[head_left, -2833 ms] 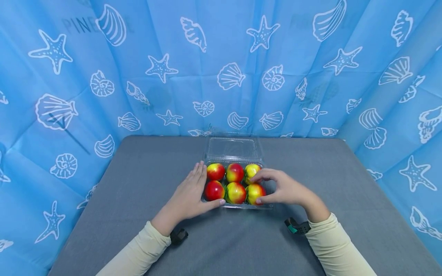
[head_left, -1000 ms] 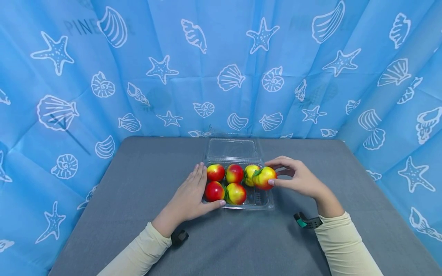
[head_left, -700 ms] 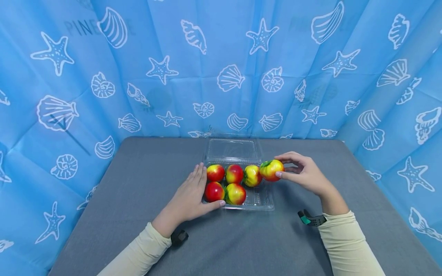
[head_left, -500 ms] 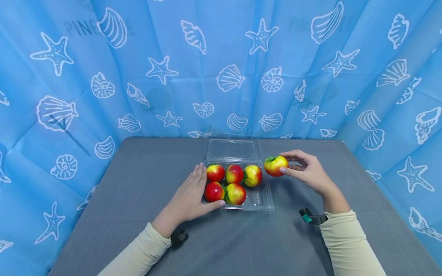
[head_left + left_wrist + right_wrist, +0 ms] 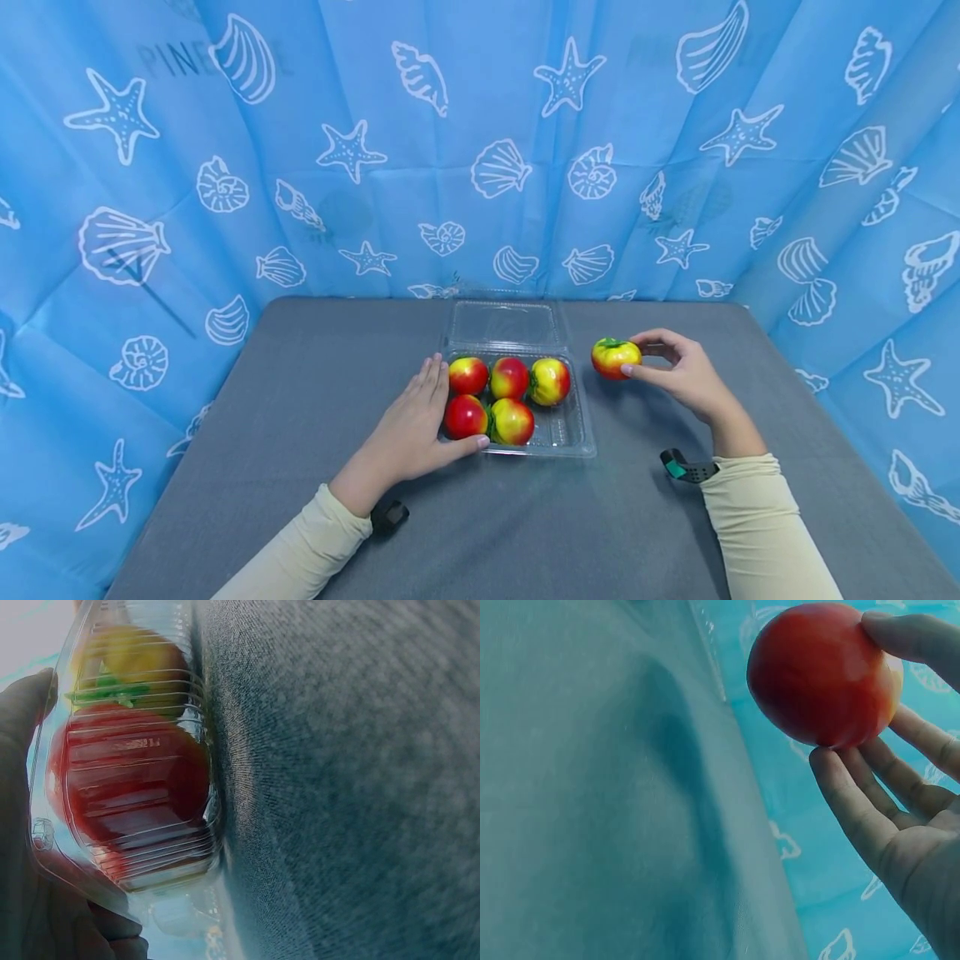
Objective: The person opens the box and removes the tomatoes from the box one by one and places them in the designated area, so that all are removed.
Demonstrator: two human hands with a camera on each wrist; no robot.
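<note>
Blue curtain (image 5: 450, 108) printed with white shells and starfish: backdrop beyond the clear container (image 5: 558, 433). Grey table (image 5: 525, 533): surface beneath the container. The container itself: lid (image 5: 506, 323) opened out at its far side. Your left hand (image 5: 408, 429): fingers extended along the container's left wall, thumb at its near rim; touching, not clenched. Your right hand (image 5: 678, 371): well to the container's right, grasping one fruit between thumb and fingers. Held fruit (image 5: 617, 358), yellow above and red below: just right of the container, raised over the table. Five red-and-yellow fruits (image 5: 509, 377): inside the container, three far, two near. Dark wristband (image 5: 682, 468), with a green patch: right of the container's near edge.
</note>
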